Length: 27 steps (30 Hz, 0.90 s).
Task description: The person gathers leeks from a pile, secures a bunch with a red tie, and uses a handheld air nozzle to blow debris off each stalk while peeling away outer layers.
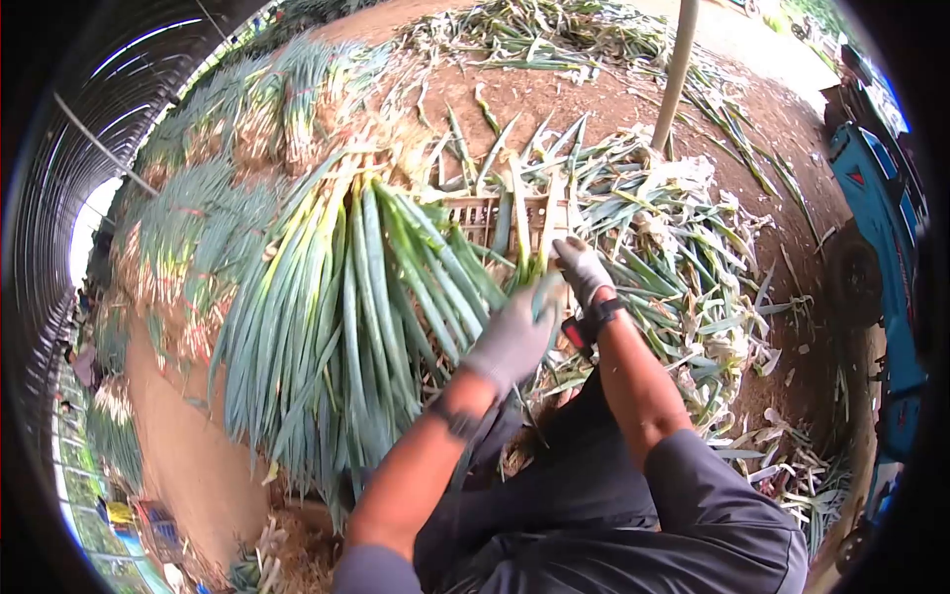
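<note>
My left hand (515,337), in a grey work glove and slightly blurred, is closed around the lower green part of a green onion. Its pale stalk (539,233) points away from me. My right hand (582,269), also gloved, is just to the right, its fingers closed at the same stalk; the exact grip is partly hidden. Left of my hands lies a large fanned pile of green onions (356,287), white ends away from me and leaves toward me. Beyond the stalk is a slatted plastic crate (475,218).
Stripped leaves (683,267) are heaped on the right, with more leaf litter (554,35) at the back. Tied green onion bundles (188,223) stand on the left. A wooden post (678,74) rises behind the heap. A blue vehicle (886,228) is at far right.
</note>
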Tool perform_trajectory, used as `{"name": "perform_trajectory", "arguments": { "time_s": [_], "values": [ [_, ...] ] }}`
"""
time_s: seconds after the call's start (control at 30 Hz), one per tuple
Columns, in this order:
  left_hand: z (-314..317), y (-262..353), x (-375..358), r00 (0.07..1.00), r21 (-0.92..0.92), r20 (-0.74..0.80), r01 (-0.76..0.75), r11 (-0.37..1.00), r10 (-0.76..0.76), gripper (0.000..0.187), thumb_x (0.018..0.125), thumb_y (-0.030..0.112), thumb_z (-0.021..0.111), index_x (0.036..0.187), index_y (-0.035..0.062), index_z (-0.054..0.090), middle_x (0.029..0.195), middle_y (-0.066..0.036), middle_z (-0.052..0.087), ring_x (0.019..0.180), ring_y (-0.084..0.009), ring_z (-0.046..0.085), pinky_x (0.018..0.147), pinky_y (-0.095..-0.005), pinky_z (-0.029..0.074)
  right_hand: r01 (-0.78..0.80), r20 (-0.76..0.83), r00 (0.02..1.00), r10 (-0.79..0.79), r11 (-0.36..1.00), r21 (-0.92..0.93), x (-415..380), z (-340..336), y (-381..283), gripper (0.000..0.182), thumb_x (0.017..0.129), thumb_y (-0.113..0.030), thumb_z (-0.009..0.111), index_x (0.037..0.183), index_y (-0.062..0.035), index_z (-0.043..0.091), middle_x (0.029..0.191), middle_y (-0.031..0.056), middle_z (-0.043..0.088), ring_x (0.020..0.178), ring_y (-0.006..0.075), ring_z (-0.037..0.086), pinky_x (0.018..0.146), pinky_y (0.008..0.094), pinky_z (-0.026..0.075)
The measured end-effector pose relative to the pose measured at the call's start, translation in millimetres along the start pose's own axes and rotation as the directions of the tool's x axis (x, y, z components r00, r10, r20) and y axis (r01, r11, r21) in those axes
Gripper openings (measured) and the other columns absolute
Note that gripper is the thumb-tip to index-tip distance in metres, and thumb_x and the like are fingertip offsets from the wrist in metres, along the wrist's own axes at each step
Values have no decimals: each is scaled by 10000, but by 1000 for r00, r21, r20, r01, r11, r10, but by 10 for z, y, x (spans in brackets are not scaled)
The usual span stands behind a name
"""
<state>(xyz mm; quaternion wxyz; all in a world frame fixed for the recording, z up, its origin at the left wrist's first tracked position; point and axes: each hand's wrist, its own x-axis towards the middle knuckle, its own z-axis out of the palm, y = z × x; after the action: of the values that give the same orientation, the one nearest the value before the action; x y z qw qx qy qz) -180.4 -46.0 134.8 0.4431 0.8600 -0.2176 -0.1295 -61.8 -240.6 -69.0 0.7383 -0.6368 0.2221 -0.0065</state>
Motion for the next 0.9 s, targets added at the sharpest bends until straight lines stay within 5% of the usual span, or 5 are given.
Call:
{"name": "perform_trajectory", "arguments": {
  "time_s": [0.13, 0.2, 0.4, 0.73, 0.9],
  "values": [
    [505, -947, 1423, 879, 237, -400, 373, 897, -260, 551, 946, 267, 536, 1448, 54, 455, 1268, -289, 616, 1144, -431, 625, 1003, -498, 493, 13, 19, 1000, -12, 996, -86, 385, 220, 281, 789, 869, -282, 766, 1464, 74, 390, 1196, 235, 662, 974, 239, 689, 803, 316, 559],
    [560, -1203, 1705, 830, 65, -273, 520, 852, -486, 599, 906, 243, 578, 1448, 23, 447, 1356, -296, 569, 1227, -410, 592, 1047, -472, 471, 8, 15, 1000, -4, 960, -281, 123, 242, -34, 609, 874, -232, 754, 1350, 73, 526, 974, 150, 716, 839, 189, 687, 742, 293, 551],
    [567, -1607, 1821, 932, -39, -129, 336, 941, -338, 565, 879, 218, 600, 1427, 93, 536, 1246, -270, 650, 1154, -422, 631, 980, -458, 504, -188, 49, 982, 183, 974, 125, -21, 195, -362, 341, 885, -248, 683, 1104, 12, 660, 839, 87, 713, 704, 189, 673, 647, 335, 532],
    [92, -906, 1041, 997, -189, 22, 82, 979, -79, 929, 849, 289, 785, 1566, -14, 276, 1263, -134, 640, 1078, -159, 593, 984, -305, 476, 54, 153, 980, -127, 911, 409, -463, 288, -773, 338, 932, -273, 717, 1162, -70, 574, 893, 0, 636, 745, 104, 612, 655, 270, 523],
    [-378, 25, 418, 990, 3, 142, 1, 1000, -1, 894, 831, 248, 770, 1577, 85, 304, 1307, -146, 618, 1106, -173, 594, 1037, -318, 452, -47, 319, 918, -235, 736, 676, -848, 265, -1469, 603, 966, -536, 606, 1344, -81, 489, 1196, 111, 630, 1064, 270, 650, 936, 395, 529]
  ]
}}
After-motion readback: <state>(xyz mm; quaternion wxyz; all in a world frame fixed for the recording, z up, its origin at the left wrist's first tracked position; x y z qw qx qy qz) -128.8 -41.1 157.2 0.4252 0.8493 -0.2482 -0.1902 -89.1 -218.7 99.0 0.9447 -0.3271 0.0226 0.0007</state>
